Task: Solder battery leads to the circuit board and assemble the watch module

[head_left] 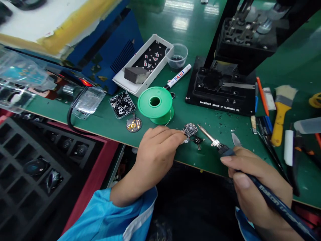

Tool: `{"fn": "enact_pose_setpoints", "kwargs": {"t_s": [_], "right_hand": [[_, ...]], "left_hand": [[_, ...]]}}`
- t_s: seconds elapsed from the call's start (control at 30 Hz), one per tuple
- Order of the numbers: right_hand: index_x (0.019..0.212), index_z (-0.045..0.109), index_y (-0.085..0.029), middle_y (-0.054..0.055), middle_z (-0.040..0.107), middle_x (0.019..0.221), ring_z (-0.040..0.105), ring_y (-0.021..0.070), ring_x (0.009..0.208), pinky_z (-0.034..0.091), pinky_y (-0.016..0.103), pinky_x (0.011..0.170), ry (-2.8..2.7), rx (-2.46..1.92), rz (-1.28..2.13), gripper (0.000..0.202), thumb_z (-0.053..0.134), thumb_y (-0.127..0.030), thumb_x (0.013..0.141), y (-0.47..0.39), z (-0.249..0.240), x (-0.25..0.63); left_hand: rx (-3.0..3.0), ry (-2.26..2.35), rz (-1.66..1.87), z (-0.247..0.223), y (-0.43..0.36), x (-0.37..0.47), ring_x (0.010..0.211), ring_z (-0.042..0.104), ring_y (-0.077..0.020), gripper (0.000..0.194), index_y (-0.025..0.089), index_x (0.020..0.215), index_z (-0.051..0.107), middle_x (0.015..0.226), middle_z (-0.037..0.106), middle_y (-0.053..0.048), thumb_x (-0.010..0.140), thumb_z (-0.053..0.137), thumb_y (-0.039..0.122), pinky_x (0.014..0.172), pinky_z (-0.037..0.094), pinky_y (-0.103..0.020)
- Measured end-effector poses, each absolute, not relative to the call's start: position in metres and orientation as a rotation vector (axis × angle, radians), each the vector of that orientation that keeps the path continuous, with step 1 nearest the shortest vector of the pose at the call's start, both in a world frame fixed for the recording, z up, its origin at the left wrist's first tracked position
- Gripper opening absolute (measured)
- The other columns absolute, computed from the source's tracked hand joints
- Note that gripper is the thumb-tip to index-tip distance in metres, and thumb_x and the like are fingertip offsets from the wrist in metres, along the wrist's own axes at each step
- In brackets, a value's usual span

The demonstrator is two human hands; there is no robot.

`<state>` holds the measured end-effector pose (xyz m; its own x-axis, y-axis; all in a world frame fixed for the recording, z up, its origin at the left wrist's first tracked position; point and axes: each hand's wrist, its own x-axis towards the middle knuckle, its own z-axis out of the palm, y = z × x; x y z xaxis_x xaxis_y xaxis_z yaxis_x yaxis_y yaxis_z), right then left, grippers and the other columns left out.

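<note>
My right hand (255, 180) is wrapped round the dark handle of a soldering iron (212, 137). The iron's metal tip points left, close to a small round circuit board (190, 130) on the green mat. At that board's left edge are the closed fingertips of my left hand (160, 147); what they pinch is too small to make out. A small black part (198, 140) touches the board's lower right side. Just behind my left hand stands a green spool (155, 102), with a thin wire running down from it towards my fingers.
A black press stand (220, 90) rises at the back right. Brushes, including a yellow one (282, 113), and other tools lie at right. Behind the spool are a paint marker (178, 77), white tray (121, 80) and clear cup (184, 55). Black foam trays (15, 150) occupy the left.
</note>
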<state>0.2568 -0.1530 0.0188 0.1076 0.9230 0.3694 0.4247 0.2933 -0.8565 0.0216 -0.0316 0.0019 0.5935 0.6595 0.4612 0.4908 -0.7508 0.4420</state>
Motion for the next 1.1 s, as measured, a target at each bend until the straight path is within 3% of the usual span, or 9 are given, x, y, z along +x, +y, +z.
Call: {"fn": "enact_pose_setpoints", "kwargs": {"t_s": [0.3, 1.1], "right_hand": [[0.122, 0.079, -0.027, 0.003, 0.08, 0.09, 0.077, 0.0243, 0.084, 0.058, 0.038, 0.069, -1.619, -1.294, 0.673, 0.034, 0.065, -0.012, 0.095, -0.148, 0.028, 0.264], [0.116, 0.077, -0.027, 0.0, 0.077, 0.085, 0.074, 0.0197, 0.074, 0.056, 0.034, 0.065, -1.664, -1.302, 0.705, 0.03, 0.065, -0.011, 0.094, -0.139, 0.034, 0.262]], "left_hand": [[2.559, 0.925, 0.894, 0.002, -0.028, 0.021, 0.096, 0.079, -0.0179, 0.026, 0.022, 0.115, 0.073, 0.113, 0.088, 0.0, 0.104, 0.067, 0.0, 0.083, 0.054, -0.036], [2.541, 0.91, 0.898, 0.003, -0.027, 0.021, 0.093, 0.077, -0.0184, 0.025, 0.021, 0.115, 0.072, 0.108, 0.087, -0.001, 0.103, 0.066, -0.001, 0.085, 0.055, -0.035]]}}
